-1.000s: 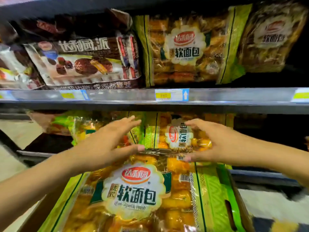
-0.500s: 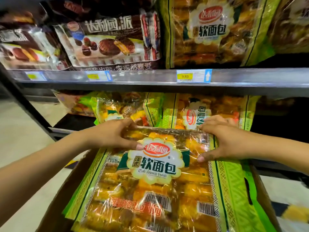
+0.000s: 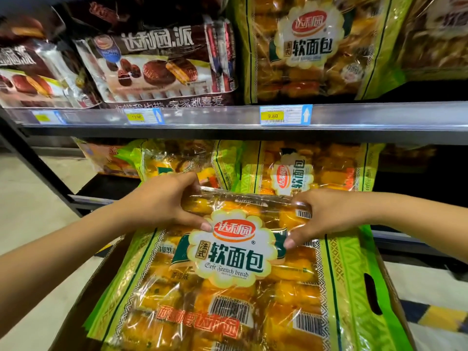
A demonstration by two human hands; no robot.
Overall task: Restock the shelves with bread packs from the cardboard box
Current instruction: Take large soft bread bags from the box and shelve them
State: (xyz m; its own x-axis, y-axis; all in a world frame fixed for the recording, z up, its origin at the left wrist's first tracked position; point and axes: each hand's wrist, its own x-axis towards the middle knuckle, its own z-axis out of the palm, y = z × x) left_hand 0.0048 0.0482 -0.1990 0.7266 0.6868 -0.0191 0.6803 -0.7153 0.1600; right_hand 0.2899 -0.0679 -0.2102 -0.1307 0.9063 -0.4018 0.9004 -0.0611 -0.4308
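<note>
Bread pack (image 3: 233,254), clear film, green edges, left hand (image 3: 164,201) and right hand (image 3: 326,214) fingers (image 3: 186,180) gripping its top

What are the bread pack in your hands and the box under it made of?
Bread pack: thin plastic film, it seems, glossy and partly see-through; it crinkles and throws glare. Box: probably cardboard, brown and matte, judging by its dull flap.

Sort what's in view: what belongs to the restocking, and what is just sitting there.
Job: bread pack, gripped by left hand and right hand; box under it; lower shelf; shelved packs there.
Bystanders: pie packs and price tags on upper shelf.
</note>
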